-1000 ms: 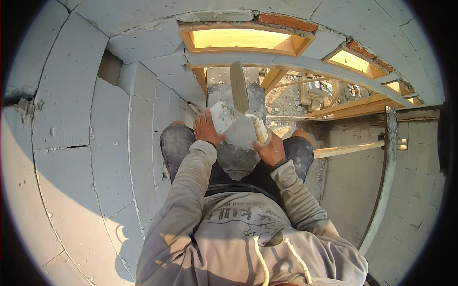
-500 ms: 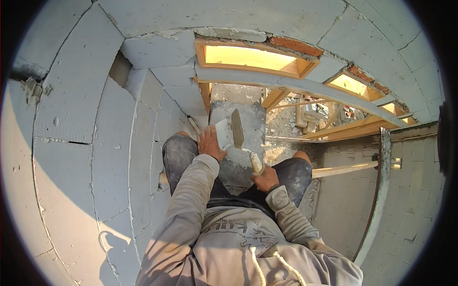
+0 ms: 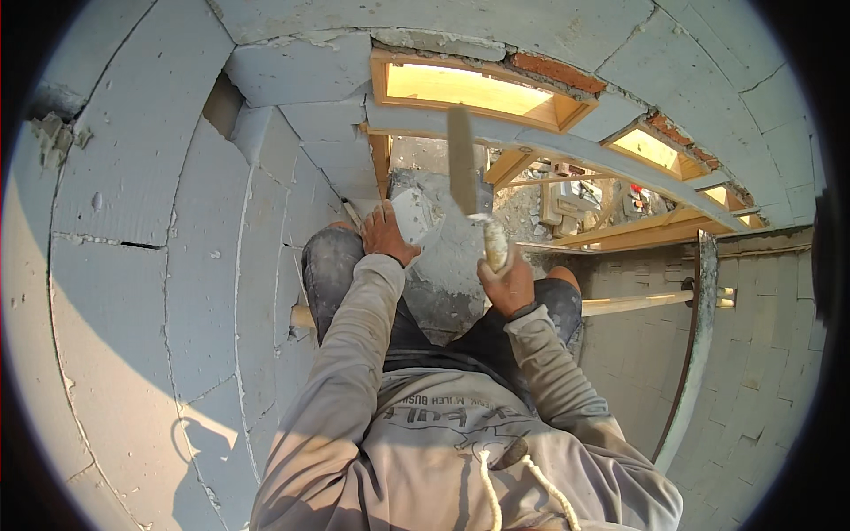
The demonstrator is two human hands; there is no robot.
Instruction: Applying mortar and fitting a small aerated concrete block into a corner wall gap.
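Note:
My right hand (image 3: 506, 279) is closed round the whitish handle of a trowel (image 3: 462, 164), whose long blade stands up in front of me, slightly blurred. My left hand (image 3: 387, 234) grips the left edge of a white slab-like piece (image 3: 410, 211), its thumb pressed against it. Grey mortar-like material (image 3: 447, 265) lies beside that piece, on a stained dark grey surface (image 3: 438, 314) between my knees.
Pale block walls (image 3: 115, 177) rise at the left. Ahead are timber frames (image 3: 382, 80) under brick pieces (image 3: 553, 73), with rubble (image 3: 567, 199) beyond. A wooden pole (image 3: 637, 303) crosses at the right, by an upright narrow board (image 3: 682, 380).
Since half a second ago my right hand has lifted the trowel up and slightly right, and its blade now reaches higher in the picture. My left hand stays on the white piece.

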